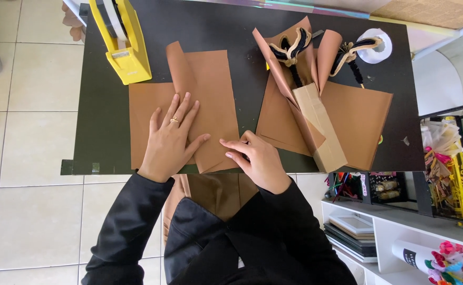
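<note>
near the table's front edge, both hands (171,138) (255,158) press brown paper (210,100).

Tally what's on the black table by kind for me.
Flat brown paper sheets under the left hand and right hand: 2
Wrapped brown paper cones with black-and-cream twists: 2
Yellow tape dispenser: 1
White tape roll: 1
Total: 6
</note>
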